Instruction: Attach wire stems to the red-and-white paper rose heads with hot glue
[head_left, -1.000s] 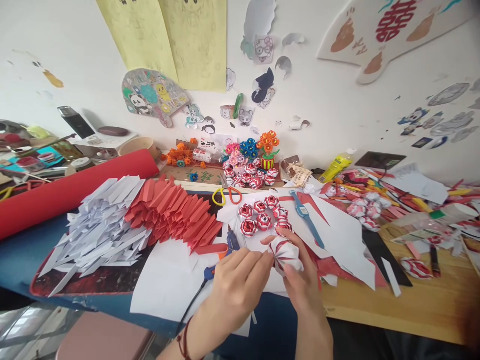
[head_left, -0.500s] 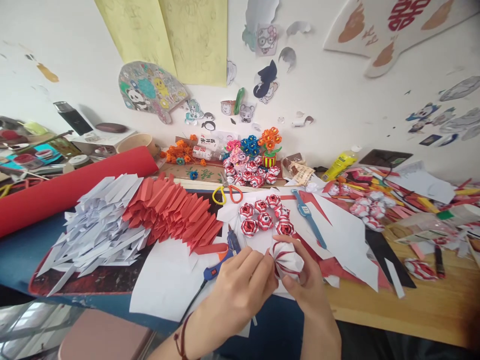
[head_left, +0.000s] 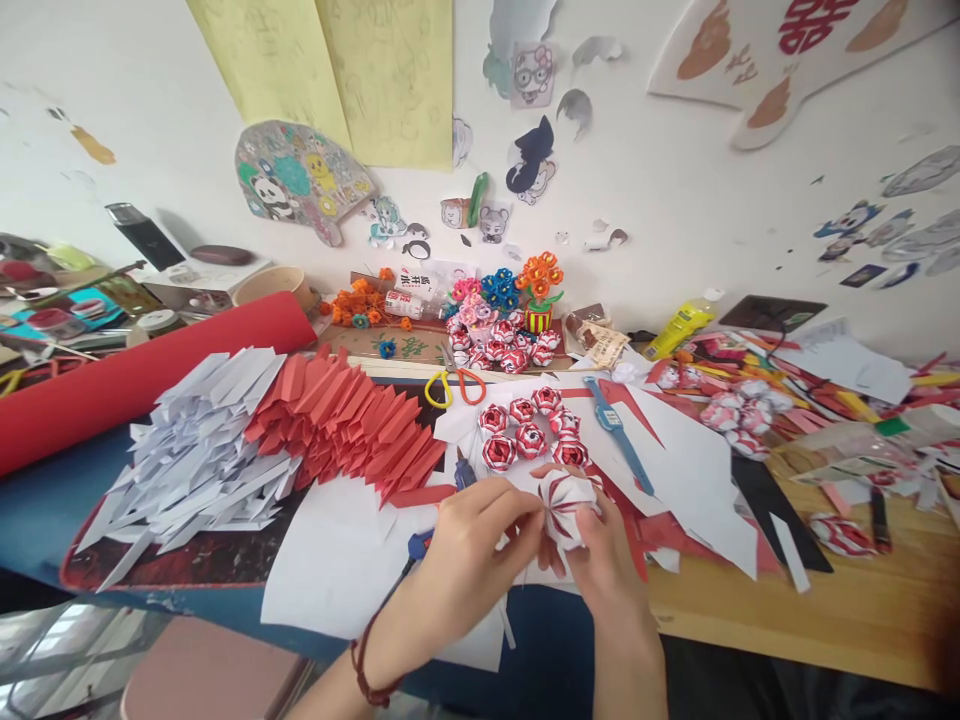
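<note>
A round red-and-white paper flower (head_left: 568, 508) is in my right hand (head_left: 606, 555), its fingers and thumb wrapped about the side. My left hand (head_left: 476, 545) is pinched at the flower's left edge; its fingertips touch the paper there. A blue glue gun (head_left: 465, 472) lies partly hidden behind my left hand. Just beyond my hands sit several finished-looking red-and-white paper flowers (head_left: 530, 440) on white paper. To the left are a pile of folded red paper strips (head_left: 349, 420) and a pile of folded white paper strips (head_left: 206, 450).
Scissors (head_left: 455, 385) with yellow and red handles lie behind the flowers. A blue watch (head_left: 619, 435) rests on paper at the right. A red roll (head_left: 157, 370) lies at the left. Paper scraps and a yellow bottle (head_left: 684, 325) are toward the right back.
The paper flower has been turned a little in my right hand, whose thumb now lies higher on it. My left fingers have shifted at the flower's edge, and more of the glue gun is covered.
</note>
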